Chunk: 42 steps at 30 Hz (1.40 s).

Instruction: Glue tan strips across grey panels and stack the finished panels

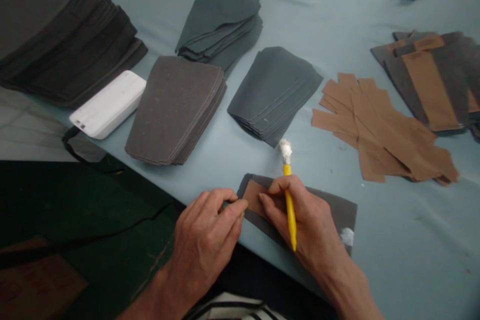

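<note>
In front of me a dark grey sheet (335,205) lies near the table's front edge, with a brown strip (255,195) on its left part. A white smear (347,236) marks the sheet's right end. My left hand (210,235) pinches the left edge of the sheet between thumb and finger. My right hand (303,215) is closed around a yellow-handled brush (288,195), its white-coated bristles pointing away from me. The right thumb and fingers also press on the brown strip. The hand hides the strip's right end.
Loose brown strips (390,135) lie in a pile to the right, near grey pieces with strips on them (431,80). Stacks of grey pieces (176,105) and dark green pieces (273,90) stand beyond my hands. A white power bank (108,105) with a black cable lies left.
</note>
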Available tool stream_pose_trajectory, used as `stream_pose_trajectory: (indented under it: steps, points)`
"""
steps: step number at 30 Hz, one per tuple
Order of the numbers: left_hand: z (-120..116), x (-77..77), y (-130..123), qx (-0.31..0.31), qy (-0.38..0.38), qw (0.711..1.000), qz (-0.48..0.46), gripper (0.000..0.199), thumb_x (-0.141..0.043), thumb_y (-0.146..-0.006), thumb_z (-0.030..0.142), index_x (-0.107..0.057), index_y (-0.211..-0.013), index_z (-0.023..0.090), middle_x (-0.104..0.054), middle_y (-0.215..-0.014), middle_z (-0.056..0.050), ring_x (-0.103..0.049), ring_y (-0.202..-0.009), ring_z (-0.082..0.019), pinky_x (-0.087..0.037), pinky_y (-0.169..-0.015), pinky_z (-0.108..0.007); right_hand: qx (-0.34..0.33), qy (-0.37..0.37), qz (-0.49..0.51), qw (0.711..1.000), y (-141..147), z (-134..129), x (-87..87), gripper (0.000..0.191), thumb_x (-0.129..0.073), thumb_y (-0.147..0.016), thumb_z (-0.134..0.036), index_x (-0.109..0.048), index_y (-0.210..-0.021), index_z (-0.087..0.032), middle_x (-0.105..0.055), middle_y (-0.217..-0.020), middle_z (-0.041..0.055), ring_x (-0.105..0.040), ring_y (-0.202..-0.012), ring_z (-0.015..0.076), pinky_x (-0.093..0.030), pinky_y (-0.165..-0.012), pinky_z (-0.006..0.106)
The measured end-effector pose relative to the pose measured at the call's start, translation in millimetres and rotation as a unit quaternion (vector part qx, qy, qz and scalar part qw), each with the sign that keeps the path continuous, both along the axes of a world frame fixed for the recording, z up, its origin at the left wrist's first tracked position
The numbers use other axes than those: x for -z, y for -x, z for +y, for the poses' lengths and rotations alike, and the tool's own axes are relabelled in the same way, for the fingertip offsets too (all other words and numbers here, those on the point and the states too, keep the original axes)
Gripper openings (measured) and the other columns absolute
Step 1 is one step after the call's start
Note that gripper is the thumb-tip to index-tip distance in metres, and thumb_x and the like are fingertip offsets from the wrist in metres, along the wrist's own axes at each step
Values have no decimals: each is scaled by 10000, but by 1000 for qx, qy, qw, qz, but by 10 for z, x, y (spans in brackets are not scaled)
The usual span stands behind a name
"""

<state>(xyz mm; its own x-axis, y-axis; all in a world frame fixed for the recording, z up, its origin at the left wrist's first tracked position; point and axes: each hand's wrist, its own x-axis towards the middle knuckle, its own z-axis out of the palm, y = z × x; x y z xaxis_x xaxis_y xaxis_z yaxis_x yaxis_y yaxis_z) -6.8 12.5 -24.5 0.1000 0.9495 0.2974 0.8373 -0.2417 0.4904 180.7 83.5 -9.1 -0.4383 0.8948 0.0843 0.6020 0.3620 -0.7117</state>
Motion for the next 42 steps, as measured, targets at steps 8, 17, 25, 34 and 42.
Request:
stream_pose_trajectory:
  steps: [8,17,25,34,42]
  points:
    - [-4,8,-9,-1,-8,1000,9,147,-602,-1013,121,-698,-1089,200,-712,-1015,-40,-641,-846,-201,-500,-773,-338,-1,-16,-12,1000,8,-15,29,148,-580,-979,-154,-489,-938,-262,-601,-731,-63,-522,-522,99,-413,-530,199]
    - [-13,24,-8,-4,-13,1000,9,136,-595,-1015,122,-688,-1074,202,-717,-1006,-38,-648,-841,-203,-509,-779,-339,-3,-15,-19,1000,10,-23,37,149,-578,-978,-146,-485,-944,-257,-609,-751,-51,-526,-540,104,-413,-540,205]
    - [-12,66,-17,-7,-25,999,19,148,-590,-1021,126,-687,-1113,190,-717,-1008,-45,-650,-854,-211,-508,-783,-342,-8,-13,-11,1000,-6,-20,41,192,-619,-963,-123,-483,-950,-259,-588,-756,-62,-525,-573,102,-416,-571,190]
    - [-20,94,-4,-2,-34,999,16,136,-632,-999,104,-685,-1081,199,-719,-1000,-40,-631,-831,-200,-491,-761,-331,14,-36,-25,999,38,-27,85,183,-635,-981,-161,-482,-977,-263,-591,-751,-66,-532,-549,106,-416,-564,197]
    - [-14,101,-16,-6,-38,999,8,107,-626,-1006,109,-672,-1023,204,-718,-981,-36,-625,-823,-200,-488,-755,-332,27,-15,-35,999,71,-32,60,165,-624,-978,-165,-491,-964,-261,-604,-736,-58,-546,-539,114,-421,-551,202]
